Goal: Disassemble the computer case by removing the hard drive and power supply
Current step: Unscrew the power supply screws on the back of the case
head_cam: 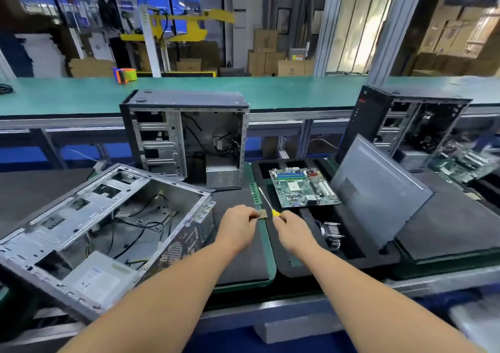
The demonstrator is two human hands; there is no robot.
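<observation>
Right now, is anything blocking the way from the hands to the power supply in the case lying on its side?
Nothing visible bars the way. The power supply sits uncovered in the near corner of the open case; loose cables lie beside it. But the left hand pinches a small chip and the right hand grips a screwdriver.

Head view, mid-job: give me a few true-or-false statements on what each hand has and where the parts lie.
1. The right hand holds a yellow-handled screwdriver. True.
2. The left hand is empty. False: it pinches a small square chip.
3. The motherboard sits inside the tilted case. False: it lies on the black foam tray to the right.
4. A grey power supply sits in the tilted case's near corner. True.
5. The upright case behind stands with its side open. True.
</observation>
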